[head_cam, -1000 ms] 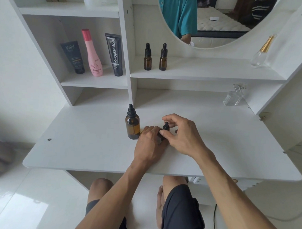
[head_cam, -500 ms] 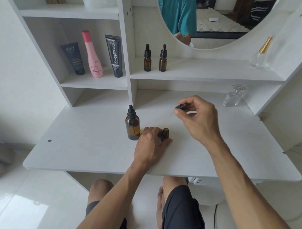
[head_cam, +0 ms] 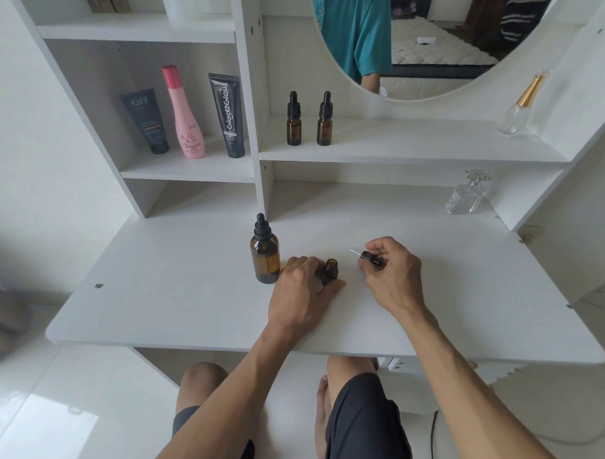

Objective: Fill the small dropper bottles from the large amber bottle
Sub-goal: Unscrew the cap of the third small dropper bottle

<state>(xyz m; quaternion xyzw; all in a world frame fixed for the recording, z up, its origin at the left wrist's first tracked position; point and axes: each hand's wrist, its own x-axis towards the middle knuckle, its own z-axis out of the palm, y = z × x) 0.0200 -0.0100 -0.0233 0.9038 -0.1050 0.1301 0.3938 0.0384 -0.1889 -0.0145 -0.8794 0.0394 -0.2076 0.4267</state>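
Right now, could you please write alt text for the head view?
A left hand steadies an uncapped small amber bottle on a white vanity desk beside the large amber bottle, while the right hand holds its dropper cap. Two capped dropper bottles stand on a shelf.

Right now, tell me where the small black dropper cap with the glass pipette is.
The black dropper cap is pinched in the right hand, above the white desk, just right of the open small amber bottle.
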